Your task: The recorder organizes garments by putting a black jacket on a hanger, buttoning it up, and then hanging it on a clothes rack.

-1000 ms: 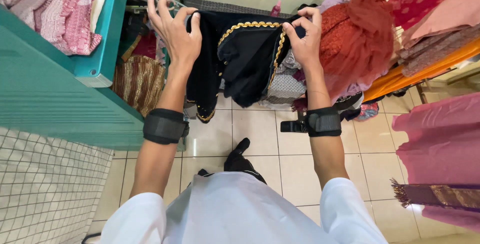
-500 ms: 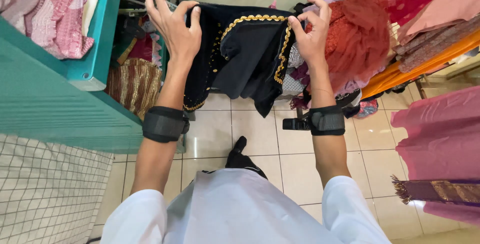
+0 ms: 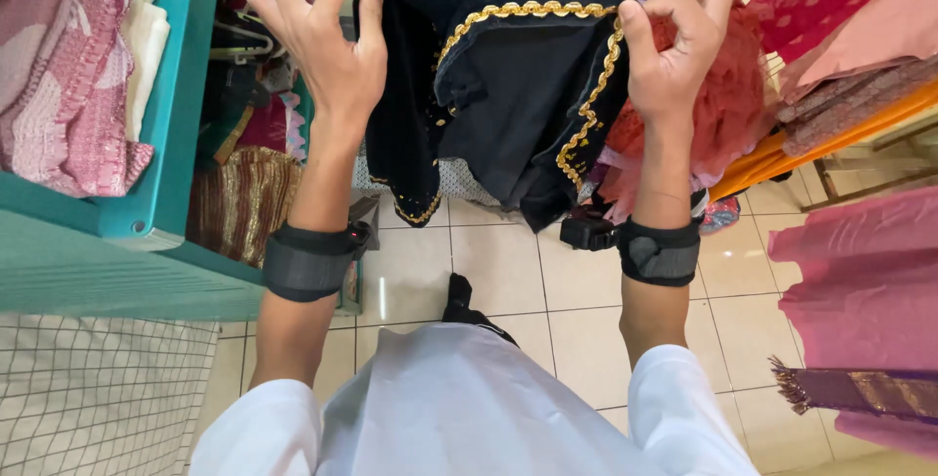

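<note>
1. The left hand [image 3: 327, 51] is raised in front of the chest, its thumb pinching the upper left edge of a black garment [image 3: 498, 95] while the other fingers stand spread and mostly straight above it.
2. The right hand [image 3: 674, 46] grips the garment's upper right edge, thumb and curled fingers closed on the cloth beside the gold braid trim [image 3: 586, 95].
3. The black garment hangs stretched between the two hands, above the tiled floor [image 3: 547, 290], its lower folds drooping loose in the middle.
4. Each forearm carries a dark wrist strap [image 3: 308, 261], and white sleeves show below.
5. To the left stands a teal shelf [image 3: 147, 202] holding folded pink cloth [image 3: 68, 85].
6. Just behind the right hand lies a red lacy fabric [image 3: 733, 114]; more pink fabric [image 3: 870, 281] hangs at the right edge, well apart from the hands.
7. A black-socked foot [image 3: 459, 300] shows on the floor below the garment.
</note>
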